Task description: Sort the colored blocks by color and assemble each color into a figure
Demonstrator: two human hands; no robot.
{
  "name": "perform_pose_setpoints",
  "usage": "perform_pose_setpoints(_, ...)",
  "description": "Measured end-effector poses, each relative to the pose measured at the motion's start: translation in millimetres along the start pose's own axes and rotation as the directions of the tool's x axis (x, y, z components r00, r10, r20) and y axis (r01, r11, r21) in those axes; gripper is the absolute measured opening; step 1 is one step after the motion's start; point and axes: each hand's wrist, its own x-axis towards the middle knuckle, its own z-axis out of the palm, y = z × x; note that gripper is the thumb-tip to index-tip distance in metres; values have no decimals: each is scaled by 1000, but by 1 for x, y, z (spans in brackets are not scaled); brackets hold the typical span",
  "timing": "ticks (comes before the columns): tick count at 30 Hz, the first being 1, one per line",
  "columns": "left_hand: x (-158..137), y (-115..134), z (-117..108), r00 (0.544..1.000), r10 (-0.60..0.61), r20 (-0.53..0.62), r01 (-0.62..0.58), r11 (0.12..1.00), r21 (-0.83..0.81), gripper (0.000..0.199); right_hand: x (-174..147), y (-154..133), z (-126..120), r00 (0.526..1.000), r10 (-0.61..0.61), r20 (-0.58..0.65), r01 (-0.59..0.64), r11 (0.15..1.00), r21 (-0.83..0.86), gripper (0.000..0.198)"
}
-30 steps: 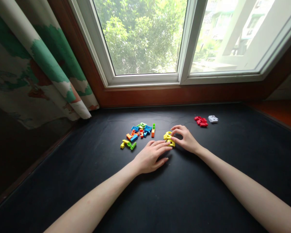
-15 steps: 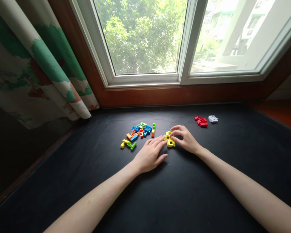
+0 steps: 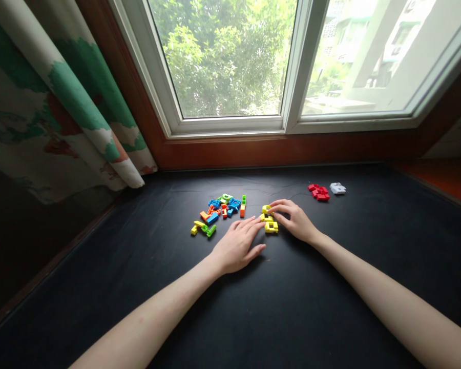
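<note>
Yellow blocks (image 3: 268, 219) between the left fingers (image 3: 253, 225) and right fingers (image 3: 279, 208)

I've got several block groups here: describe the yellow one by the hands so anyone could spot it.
Below the window, find the black tabletop. Between the left hand and right hand sits a small group of yellow blocks. Unlike the mixed-colour pile to its left, it is all yellow.

The left fingers (image 3: 253, 221) and right fingers (image 3: 282, 208) partly hide the yellow pieces (image 3: 271, 228); both forearms (image 3: 149, 318) and the worktop (image 3: 292, 318) are cut off below.
</note>
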Motion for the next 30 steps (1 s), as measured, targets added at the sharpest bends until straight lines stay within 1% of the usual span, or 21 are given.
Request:
perform_pose_setpoints(4, 0, 0, 2, 1000, 3, -9, -3, 1000, 7, 48, 0, 1, 0, 1000, 23, -10, -24, 999, -22, 19)
perform_pose_setpoints(7, 0, -1, 3, 997, 8, -80, -7, 1000, 10, 43, 0, 0, 0, 999, 31, -11, -31, 999, -15, 18)
perform_pose_setpoints(10, -3, -7, -4, 987, -3, -159, 10, 999, 42, 37, 0, -1, -1, 999, 48, -15, -48, 999, -4, 18)
perform_pose_setpoints(14, -20, -30, -27, 960, -45, -278, 76, 992, 103, 27, 1, -2, -2, 997, 76, -16, -76, 997, 13, 18)
perform_pose_setpoints(16, -36, -48, -41, 934, -105, -341, 151, 982, 111, 24, 1, -3, -3, 996, 83, -15, -83, 996, 21, 18)
perform_pose_setpoints(18, -55, -68, -54, 917, -183, -355, 227, 970, 89, 23, 1, -3, -3, 996, 88, -16, -88, 996, 23, 17)
perform_pose_setpoints(20, -73, -85, -65, 912, -239, -332, 275, 959, 66, 25, 1, -3, -3, 996, 92, -14, -92, 996, 22, 18)
perform_pose_setpoints(22, -87, -97, -72, 923, -277, -267, 302, 952, 53, 31, 1, -4, -3, 995, 95, -10, -95, 995, 19, 18)
perform_pose_setpoints(24, -96, -105, -75, 934, -300, -194, 315, 948, 52, 40, 1, -4, -3, 995, 98, -7, -97, 995, 17, 18)
perform_pose_setpoints(27, -99, -109, -74, 954, -279, -114, 287, 956, 63, 47, 0, -4, -3, 995, 100, -8, -100, 995, 18, 18)
perform_pose_setpoints(30, -97, -113, -70, 966, -233, -112, 241, 969, 62, 40, 0, -4, -3, 995, 100, -9, -100, 995, 22, 18)
